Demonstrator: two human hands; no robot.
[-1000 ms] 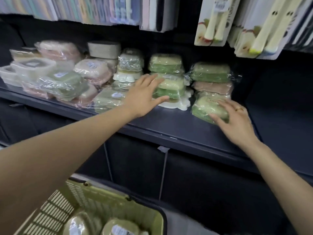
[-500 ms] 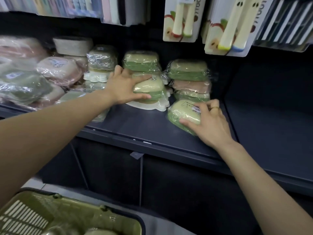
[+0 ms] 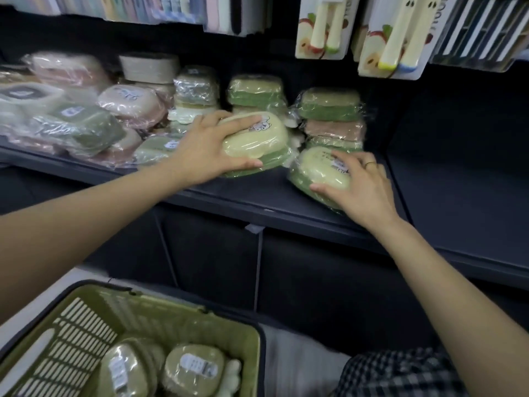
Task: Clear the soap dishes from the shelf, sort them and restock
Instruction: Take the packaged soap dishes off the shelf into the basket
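Plastic-wrapped soap dishes in green, cream and pink are piled on a dark shelf [image 3: 257, 196]. My left hand [image 3: 209, 146] grips a cream-and-green soap dish [image 3: 257, 136], tilted and lifted toward the shelf's front. My right hand [image 3: 360, 187] grips a second cream-and-green soap dish [image 3: 315, 173] at the foot of the right stack [image 3: 332, 116]. More pink and green dishes [image 3: 86, 121] lie heaped to the left. Below, a green basket [image 3: 160, 308] holds wrapped soap dishes [image 3: 191, 371].
Packaged peelers [image 3: 392, 32] hang above the right stack. Coloured packs [image 3: 143, 7] line the upper rail. The shelf's right section [image 3: 458, 196] is bare dark board. A checked fabric [image 3: 406, 373] shows at the bottom right.
My left hand closed round the cream-and-green dish and pulled it off its stack toward me. My right hand drew its dish forward. The view dropped, showing more of the basket.
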